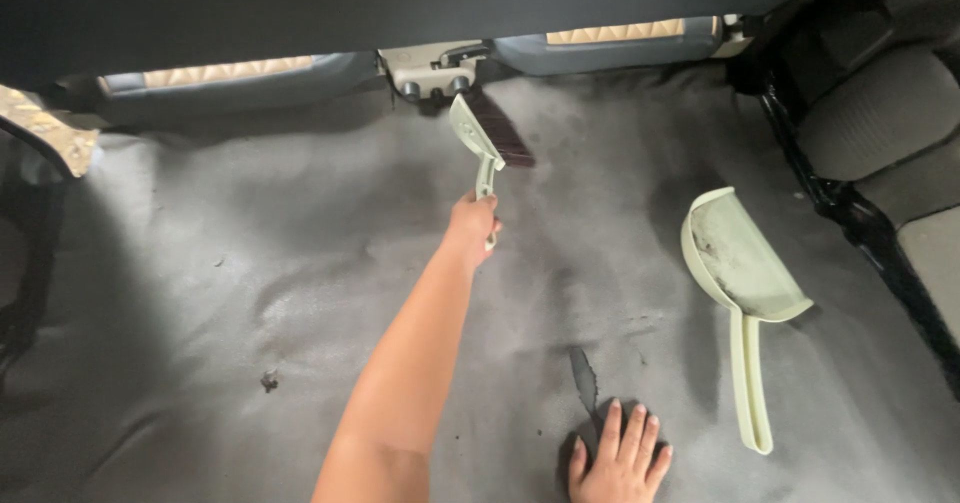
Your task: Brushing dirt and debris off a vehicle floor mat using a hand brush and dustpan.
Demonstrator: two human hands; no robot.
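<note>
Brush, pale green, gripped by left hand, bristles on grey carpet floor near far edge below seat rail; right hand flat, bracing; dustpan lying alongside

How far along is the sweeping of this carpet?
Done: the dustpan lying on the right shows some dirt inside. In hand: the left hand holds the brush at the far edge of the grey carpet, below the seats; the right hand rests flat. Left: a dark crumb lies unswept.
</note>
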